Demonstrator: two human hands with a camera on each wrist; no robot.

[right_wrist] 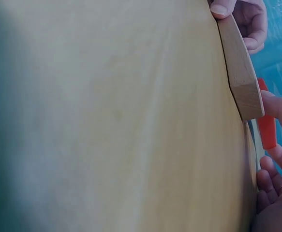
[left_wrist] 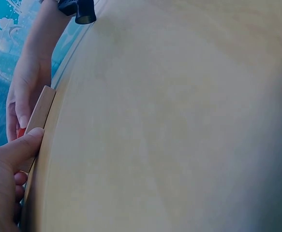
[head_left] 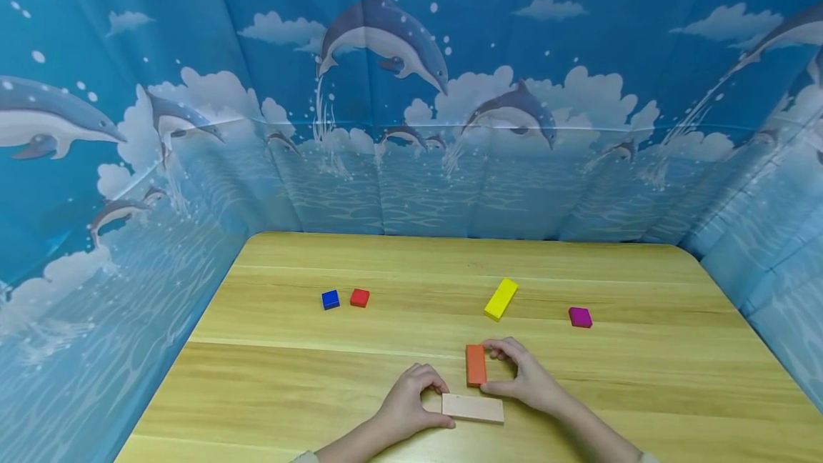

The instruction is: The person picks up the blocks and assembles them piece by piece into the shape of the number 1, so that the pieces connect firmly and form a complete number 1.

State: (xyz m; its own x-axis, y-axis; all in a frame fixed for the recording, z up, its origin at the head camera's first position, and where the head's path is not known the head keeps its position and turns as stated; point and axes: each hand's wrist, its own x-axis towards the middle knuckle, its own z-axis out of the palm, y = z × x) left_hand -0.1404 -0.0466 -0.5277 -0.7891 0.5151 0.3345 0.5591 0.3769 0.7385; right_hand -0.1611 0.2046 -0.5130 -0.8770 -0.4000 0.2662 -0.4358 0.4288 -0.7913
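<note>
We identify the pale block (head_left: pixel 472 409) as bare wood, smooth, with fine visible grain. We note the orange block (head_left: pixel 476 366) and yellow block (head_left: pixel 501 299) as smooth and matt. We read the tabletop (head_left: pixel 289 370) as wood-grained and smooth, the backdrop (head_left: pixel 411 188) as creased, faintly glossy sheeting.

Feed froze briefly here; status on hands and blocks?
Left hand grips wooden block at left end. Right hand pinches orange block lengthwise. Right thumb near wooden block, possibly in the way.
</note>
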